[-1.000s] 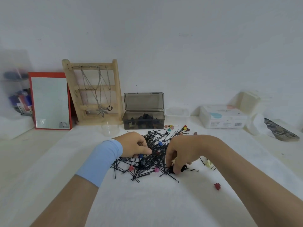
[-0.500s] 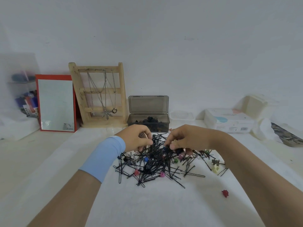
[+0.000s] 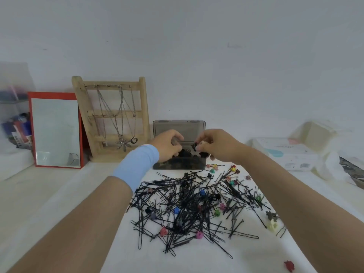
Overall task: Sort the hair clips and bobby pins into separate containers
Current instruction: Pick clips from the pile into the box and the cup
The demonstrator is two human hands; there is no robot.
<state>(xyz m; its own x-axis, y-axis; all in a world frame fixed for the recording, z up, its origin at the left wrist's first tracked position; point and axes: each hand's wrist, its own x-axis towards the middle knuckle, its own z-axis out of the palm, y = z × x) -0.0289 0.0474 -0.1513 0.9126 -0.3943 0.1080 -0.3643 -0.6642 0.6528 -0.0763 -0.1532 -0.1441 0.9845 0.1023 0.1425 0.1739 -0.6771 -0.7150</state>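
Both my hands are up over the dark see-through box (image 3: pixel 178 164) at the back of the table (image 3: pixel 49 194), lid propped open behind them. My right hand (image 3: pixel 218 143) is pinching a small black hair clip (image 3: pixel 195 146) between thumb and fingertips, right above the box opening. My left hand (image 3: pixel 168 144), the one with the light blue wrist sleeve (image 3: pixel 136 166), is curled in over the left side of the box; honestly can't tell if there's anything in it, the fingers hide whatever's there. The box already has a bunch of dark clips (image 3: pixel 185 154) sitting in it.

The big mess is in front of the box on the white cloth (image 3: pixel 197 261): a tangled pile of black bobby pins (image 3: pixel 189 205) with little coloured claw clips mixed through it, like a pink one (image 3: pixel 199 235) near the front edge, a blue one (image 3: pixel 176 210) in the middle and a green one (image 3: pixel 217 213) to its right. A pale yellow clip (image 3: pixel 272 225) sits off the right side of the pile, touching a dark one, and a red clip (image 3: pixel 289 266) lies well apart by itself at the bottom right.

Behind on the left are a red-framed mirror (image 3: pixel 56 131) and a wooden necklace stand (image 3: pixel 116 119); a white carton (image 3: pixel 285 152) is off to the right.
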